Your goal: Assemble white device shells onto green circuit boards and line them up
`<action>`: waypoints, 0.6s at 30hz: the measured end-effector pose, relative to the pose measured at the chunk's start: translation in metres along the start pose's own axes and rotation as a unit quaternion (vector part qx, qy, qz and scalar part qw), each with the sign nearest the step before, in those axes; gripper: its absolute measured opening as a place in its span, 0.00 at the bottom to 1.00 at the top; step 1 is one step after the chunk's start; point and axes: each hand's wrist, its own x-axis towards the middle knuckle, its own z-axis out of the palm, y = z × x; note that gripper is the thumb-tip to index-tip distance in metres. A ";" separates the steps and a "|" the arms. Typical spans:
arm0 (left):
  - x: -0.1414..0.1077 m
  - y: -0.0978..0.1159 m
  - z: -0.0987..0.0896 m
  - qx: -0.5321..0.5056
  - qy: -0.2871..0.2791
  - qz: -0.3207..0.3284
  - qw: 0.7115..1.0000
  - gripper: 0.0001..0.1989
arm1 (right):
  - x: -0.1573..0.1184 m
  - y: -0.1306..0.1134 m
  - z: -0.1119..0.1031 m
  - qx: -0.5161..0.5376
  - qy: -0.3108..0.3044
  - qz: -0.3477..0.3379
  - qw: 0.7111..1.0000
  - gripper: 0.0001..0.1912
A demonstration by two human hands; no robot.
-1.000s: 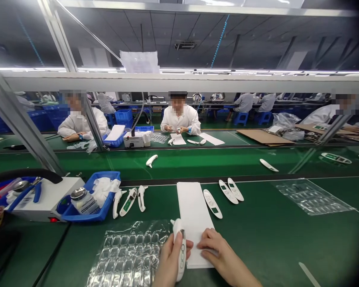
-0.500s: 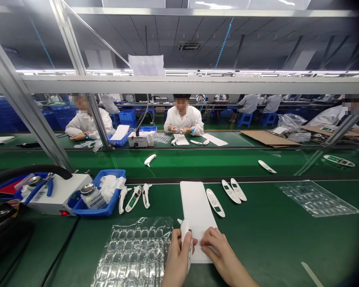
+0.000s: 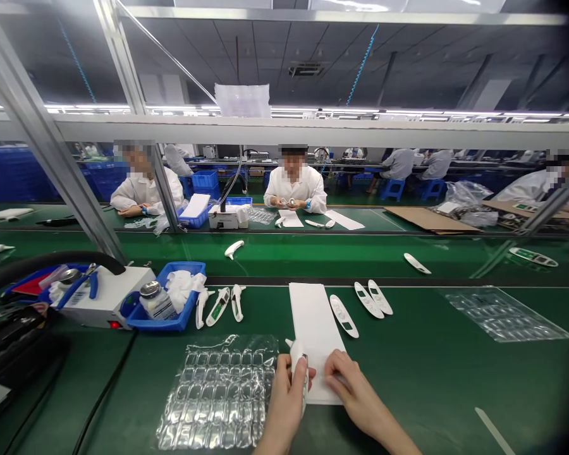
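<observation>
A white handheld housing (image 3: 298, 355) with a pointed tip is gripped in my left hand (image 3: 287, 395), above the near part of a long white paper sheet (image 3: 310, 316). My right hand (image 3: 353, 385) rests over the sheet's right edge, fingers curled together; what they hold, if anything, is hidden. A white oval cover (image 3: 344, 316) lies right of the sheet, with two more covers (image 3: 368, 299) beyond it. Left of the sheet are several white housings (image 3: 218, 306), one showing a green circuit board. A clear blister tray (image 3: 222, 392) lies beside my left hand.
At the left, a blue bin (image 3: 171, 325) holds a glass jar and white cloths, next to a white box (image 3: 109, 297). Another clear tray (image 3: 497, 313) lies at the right. White parts (image 3: 234, 249) lie on the green belt (image 3: 313, 253). People in white sit across it.
The view has shifted slightly, so most things appear a little to the right and higher. My left hand still grips the housing. My right hand's fingers are a little farther from it.
</observation>
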 end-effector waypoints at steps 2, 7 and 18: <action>-0.001 0.005 0.002 -0.023 -0.005 -0.011 1.000 0.28 | -0.003 -0.009 -0.007 0.073 0.034 0.004 0.997 0.12; -0.017 0.028 0.005 -0.103 -0.059 -0.053 0.991 0.30 | -0.002 -0.062 -0.015 0.252 -0.013 0.020 0.967 0.13; -0.044 0.036 -0.026 -0.144 0.032 -0.121 0.982 0.41 | 0.016 -0.101 0.017 0.165 -0.059 -0.025 0.984 0.13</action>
